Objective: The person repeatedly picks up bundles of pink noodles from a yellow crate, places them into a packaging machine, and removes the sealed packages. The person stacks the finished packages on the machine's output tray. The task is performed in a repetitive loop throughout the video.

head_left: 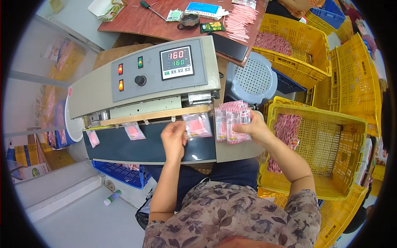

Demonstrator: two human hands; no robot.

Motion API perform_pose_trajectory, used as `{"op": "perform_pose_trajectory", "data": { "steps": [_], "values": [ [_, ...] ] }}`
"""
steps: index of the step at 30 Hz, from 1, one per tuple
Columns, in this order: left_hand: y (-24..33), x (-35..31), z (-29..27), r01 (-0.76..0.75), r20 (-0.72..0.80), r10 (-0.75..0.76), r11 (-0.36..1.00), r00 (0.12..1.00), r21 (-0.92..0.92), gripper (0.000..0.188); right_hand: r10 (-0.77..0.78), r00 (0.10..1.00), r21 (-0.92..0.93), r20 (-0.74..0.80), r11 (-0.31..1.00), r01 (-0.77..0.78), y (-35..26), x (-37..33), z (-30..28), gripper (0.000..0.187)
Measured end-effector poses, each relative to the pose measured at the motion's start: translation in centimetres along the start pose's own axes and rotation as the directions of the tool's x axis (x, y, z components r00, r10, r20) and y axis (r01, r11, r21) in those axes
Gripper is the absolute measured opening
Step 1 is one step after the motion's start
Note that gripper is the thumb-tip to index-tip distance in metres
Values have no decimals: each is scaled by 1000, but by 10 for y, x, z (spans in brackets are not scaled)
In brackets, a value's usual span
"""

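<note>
A band sealing machine (144, 78) with a dark conveyor belt (157, 149) stands before me. Small clear packets with pink contents hang along its sealing edge: one packet (197, 125) near the right end, another packet (134, 131) further left, and a third packet (94, 138) at the left end. My left hand (173, 138) is over the belt, slightly blurred, its fingers curled beside the left edge of the nearest packet; what they hold, if anything, is hidden. At the machine's right end, my right hand (255, 130) grips a stack of pink-striped packets (233, 122), thumb on top.
A yellow crate (331, 157) with pink packets stands at my right, near a blue-grey stool (253, 76). More yellow crates (306, 49) are behind. Across the machine, a red table (161, 20) bears pink sticks (241, 22), a cup (189, 20) and a phone (225, 46). A blue crate (120, 173) sits below the belt.
</note>
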State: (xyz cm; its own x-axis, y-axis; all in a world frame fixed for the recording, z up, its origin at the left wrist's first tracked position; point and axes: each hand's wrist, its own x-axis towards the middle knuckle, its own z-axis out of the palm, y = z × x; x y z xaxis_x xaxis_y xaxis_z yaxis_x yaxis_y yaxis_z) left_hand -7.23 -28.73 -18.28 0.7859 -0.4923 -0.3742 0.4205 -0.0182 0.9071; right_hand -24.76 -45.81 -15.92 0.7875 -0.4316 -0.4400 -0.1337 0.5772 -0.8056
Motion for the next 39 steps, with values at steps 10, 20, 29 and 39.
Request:
{"op": "perform_pose_trajectory", "data": {
  "steps": [10,20,29,39],
  "values": [
    [-24,-14,41,50,250,-43,999,967,-22,8,10,999,-28,35,1000,-9,-3,9,6,50],
    [2,1,-7,32,137,-34,999,990,17,6,57,998,-50,25,997,-56,4,5,3,48],
    [47,20,-71,41,91,-75,945,993,325,18,58,995,36,84,997,-61,13,-11,-7,45],
    [65,35,-143,92,-189,-53,974,981,208,11,132,980,31,146,990,-138,29,-13,10,45]
  ]
}}
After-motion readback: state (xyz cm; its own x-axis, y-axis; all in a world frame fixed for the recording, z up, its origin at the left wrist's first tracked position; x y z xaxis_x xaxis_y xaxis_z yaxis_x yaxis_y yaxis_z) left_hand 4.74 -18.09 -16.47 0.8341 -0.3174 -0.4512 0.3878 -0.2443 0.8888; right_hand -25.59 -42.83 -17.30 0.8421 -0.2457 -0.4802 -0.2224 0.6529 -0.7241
